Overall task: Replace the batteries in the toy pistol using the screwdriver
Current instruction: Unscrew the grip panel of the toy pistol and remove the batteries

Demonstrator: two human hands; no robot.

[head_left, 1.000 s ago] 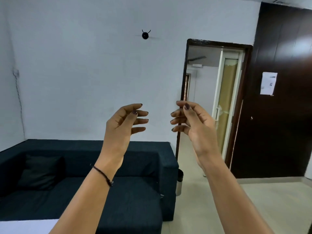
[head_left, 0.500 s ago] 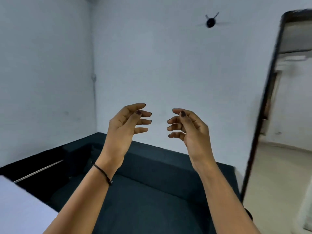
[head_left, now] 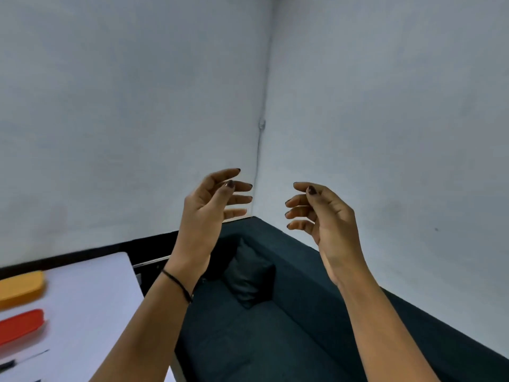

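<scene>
My left hand (head_left: 209,213) and my right hand (head_left: 322,216) are raised in the air in front of the wall corner, palms facing each other, fingers apart and curled, holding nothing. A thin black band circles my left wrist. At the left edge a white table (head_left: 91,304) shows an orange-yellow object (head_left: 19,288), a red object (head_left: 20,325) and a thin dark tool (head_left: 24,358), all blurred and cut off. I cannot identify the toy pistol or the batteries.
A dark blue sofa (head_left: 275,340) with a dark cushion (head_left: 250,277) fills the space below my arms, set into the corner of two pale walls. A thin cable (head_left: 260,139) runs down the corner.
The view has swung left: the doorway and wall hook have left the frame, the room corner is now centred, and the white table with coloured objects has come in at left. Hands keep their pose.
</scene>
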